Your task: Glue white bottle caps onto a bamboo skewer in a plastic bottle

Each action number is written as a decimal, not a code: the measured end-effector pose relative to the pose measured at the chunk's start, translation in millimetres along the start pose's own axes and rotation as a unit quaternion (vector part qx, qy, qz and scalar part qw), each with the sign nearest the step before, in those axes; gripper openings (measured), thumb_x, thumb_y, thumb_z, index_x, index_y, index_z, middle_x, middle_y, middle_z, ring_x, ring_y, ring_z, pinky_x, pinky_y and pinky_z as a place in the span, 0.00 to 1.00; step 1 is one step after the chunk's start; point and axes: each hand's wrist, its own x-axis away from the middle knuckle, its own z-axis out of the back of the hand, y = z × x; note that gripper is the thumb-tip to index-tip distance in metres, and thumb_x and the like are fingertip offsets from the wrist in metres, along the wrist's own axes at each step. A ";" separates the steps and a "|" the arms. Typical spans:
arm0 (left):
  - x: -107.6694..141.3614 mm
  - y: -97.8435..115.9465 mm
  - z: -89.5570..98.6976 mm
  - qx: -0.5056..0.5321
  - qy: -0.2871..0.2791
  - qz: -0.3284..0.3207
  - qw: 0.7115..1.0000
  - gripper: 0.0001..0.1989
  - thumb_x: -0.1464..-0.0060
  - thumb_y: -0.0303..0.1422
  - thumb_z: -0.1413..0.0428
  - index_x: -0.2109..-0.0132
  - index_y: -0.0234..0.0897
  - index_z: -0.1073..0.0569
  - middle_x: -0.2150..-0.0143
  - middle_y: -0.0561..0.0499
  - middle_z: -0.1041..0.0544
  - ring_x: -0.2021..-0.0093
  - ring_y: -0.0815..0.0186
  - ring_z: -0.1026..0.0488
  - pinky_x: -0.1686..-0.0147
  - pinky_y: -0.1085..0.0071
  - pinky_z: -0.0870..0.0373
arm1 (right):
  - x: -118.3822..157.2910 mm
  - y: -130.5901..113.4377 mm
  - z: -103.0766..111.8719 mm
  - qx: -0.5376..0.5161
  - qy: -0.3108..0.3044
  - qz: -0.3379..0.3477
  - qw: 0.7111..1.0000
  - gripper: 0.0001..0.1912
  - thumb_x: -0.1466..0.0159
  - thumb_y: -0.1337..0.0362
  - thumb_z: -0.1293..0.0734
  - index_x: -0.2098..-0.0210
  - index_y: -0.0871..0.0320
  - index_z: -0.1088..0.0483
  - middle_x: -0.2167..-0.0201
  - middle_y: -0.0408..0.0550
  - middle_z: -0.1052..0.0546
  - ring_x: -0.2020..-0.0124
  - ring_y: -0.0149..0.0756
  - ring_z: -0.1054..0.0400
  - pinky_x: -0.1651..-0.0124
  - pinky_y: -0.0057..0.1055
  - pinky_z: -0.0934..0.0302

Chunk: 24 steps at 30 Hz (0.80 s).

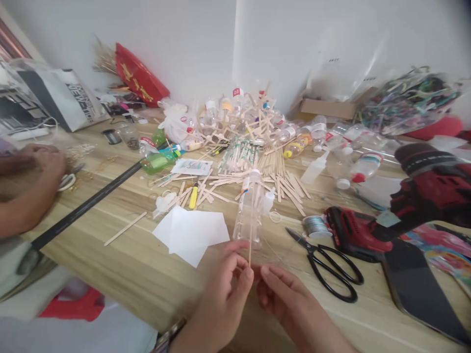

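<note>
My left hand (225, 287) pinches a thin wooden stick (250, 240) between thumb and fingers, the stick pointing up and away. Close beside it, my right hand (285, 296) is closed, thumb against the fingers; whatever it may hold is hidden. Just beyond the hands a clear plastic bottle (241, 223) lies on the table, partly behind the stick. White sheets of paper (191, 233) lie to the left of it. Black-handled scissors (327, 264) rest to the right, near a spool of thread (316, 227).
A red and black power drill (371, 225) stands at right. Flat wooden sticks (274, 164), plastic bottles (237, 103) and a yellow-handled screwdriver (193, 196) crowd the table's middle and back. A black strip (91, 198) crosses the left side, near another person's hands (47, 162).
</note>
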 end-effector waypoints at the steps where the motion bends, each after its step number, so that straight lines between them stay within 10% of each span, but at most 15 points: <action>1: 0.3 -2.8 -1.8 0.003 -0.003 -0.007 1.000 0.14 0.37 0.42 0.56 0.65 0.38 0.33 0.39 0.43 0.38 0.39 0.59 0.41 0.45 0.67 0.39 | -3.8 2.3 -1.1 -0.046 0.000 -0.018 0.999 0.21 0.51 0.47 0.26 0.67 0.58 0.21 0.81 0.40 0.33 0.78 0.26 0.43 0.74 0.23 0.48; 7: 1.5 -9.1 -6.2 -0.044 -0.049 -0.026 0.998 0.10 0.38 0.37 0.55 0.62 0.37 0.33 0.42 0.40 0.35 0.42 0.59 0.37 0.44 0.65 0.41 | -16.7 10.1 -0.6 -0.149 -0.002 -0.068 0.986 0.15 0.53 0.54 0.22 0.72 0.57 0.24 0.79 0.39 0.32 0.78 0.24 0.41 0.72 0.22 0.45; 12: -7.0 1.7 18.0 -0.184 -0.095 -0.025 0.978 0.13 0.39 0.37 0.53 0.70 0.38 0.30 0.67 0.48 0.26 0.64 0.63 0.31 0.63 0.70 0.38 | -18.0 9.3 -0.5 -0.041 -0.007 -0.010 0.999 0.18 0.48 0.51 0.26 0.74 0.60 0.29 0.81 0.39 0.31 0.85 0.20 0.47 0.79 0.21 0.55; 24: -103.9 -16.1 185.2 -0.560 0.216 0.087 0.795 0.16 0.41 0.27 0.57 0.60 0.30 0.24 0.57 0.35 0.23 0.57 0.52 0.27 0.60 0.63 0.35 | -22.7 15.2 5.6 0.030 -0.005 0.018 0.999 0.26 0.51 0.46 0.26 0.63 0.59 0.28 0.76 0.41 0.26 0.82 0.23 0.41 0.76 0.24 0.53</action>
